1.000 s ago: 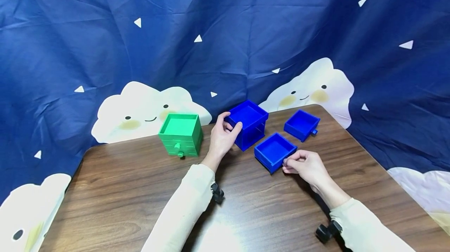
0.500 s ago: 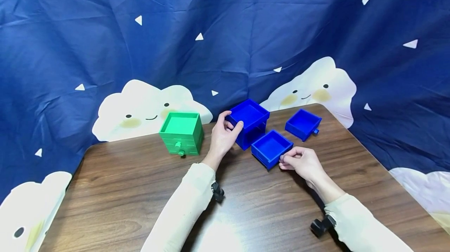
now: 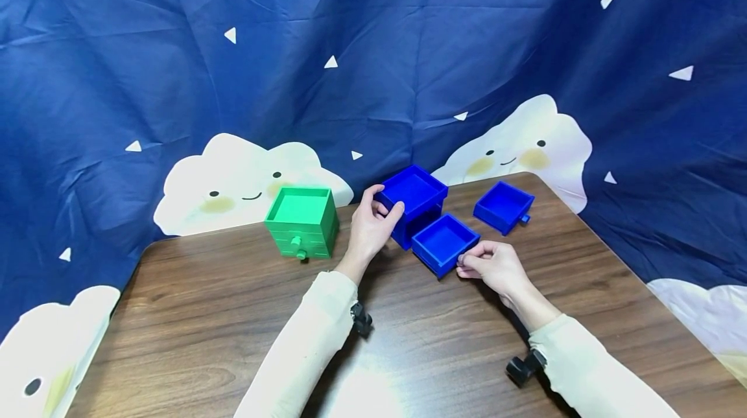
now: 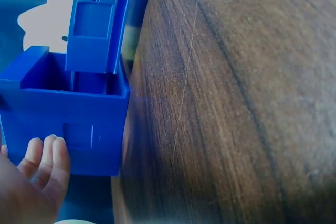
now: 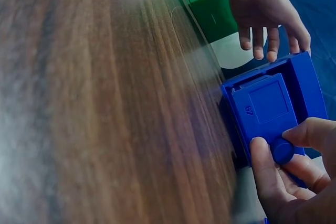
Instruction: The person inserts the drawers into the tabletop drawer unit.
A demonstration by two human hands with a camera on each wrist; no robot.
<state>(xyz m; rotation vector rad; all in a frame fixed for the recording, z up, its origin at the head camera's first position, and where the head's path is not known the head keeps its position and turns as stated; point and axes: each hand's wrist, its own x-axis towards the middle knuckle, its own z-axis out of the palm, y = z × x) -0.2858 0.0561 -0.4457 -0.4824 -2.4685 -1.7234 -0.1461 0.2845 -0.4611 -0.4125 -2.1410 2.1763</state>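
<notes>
A blue cabinet (image 3: 413, 192) with a tray-like top and an open front stands toward the back of the table. My left hand (image 3: 370, 227) grips its left side near the top, thumb toward the front; in the left wrist view the fingertips lie against its side wall. A blue drawer (image 3: 426, 257) is lined up with the open front, its far end at the opening. My right hand (image 3: 497, 269) pinches the drawer's round knob (image 5: 283, 150) between thumb and fingers. The left wrist view shows the drawer (image 4: 89, 27) overlapping the mouth of the cabinet (image 4: 105, 153).
A smaller-looking second blue drawer (image 3: 493, 220), knob outward, lies at the back right of the wooden table (image 3: 222, 327). To the left stands a green chest of drawers (image 3: 306, 236). A blue cloud-printed curtain (image 3: 373, 29) hangs behind the table edge.
My right hand has pushed the drawer back and left, from apart to right at the cabinet's opening. My left hand has kept its hold on the cabinet.
</notes>
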